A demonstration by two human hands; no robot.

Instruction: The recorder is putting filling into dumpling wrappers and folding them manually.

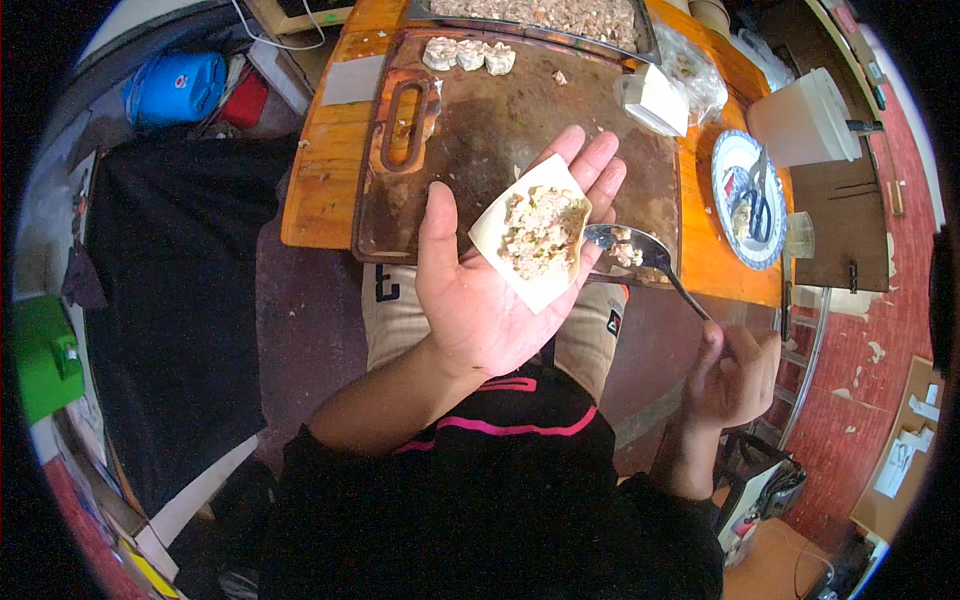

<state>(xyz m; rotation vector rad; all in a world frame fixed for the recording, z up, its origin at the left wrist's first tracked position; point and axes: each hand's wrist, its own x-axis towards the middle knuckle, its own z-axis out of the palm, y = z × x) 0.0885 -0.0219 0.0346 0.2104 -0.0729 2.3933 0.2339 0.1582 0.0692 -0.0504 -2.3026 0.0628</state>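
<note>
Palm up, my left hand (495, 300) lies spread beneath a square dough wrapper (536, 292) topped with minced filling (544, 232). The thumb stands apart from the wrapper. A metal spoon (660, 259) is gripped by its handle in my right hand (731, 371), its bowl at the wrapper's right edge with bits of filling in it. Under and beyond the hands is a brown cutting board (495, 112). Three filled dumplings (470, 55) sit in a row near its far edge. A metal tray (651, 41) of minced filling stands beyond the board.
A stack of white wrappers (656, 101) sits beside a plastic bag (694, 75) at the board's far right. Further right are a blue-rimmed plate (718, 191) with scissors (759, 206), a small clear cup (799, 235) and a lidded plastic bucket (799, 116). The wooden table (319, 195) has a near edge.
</note>
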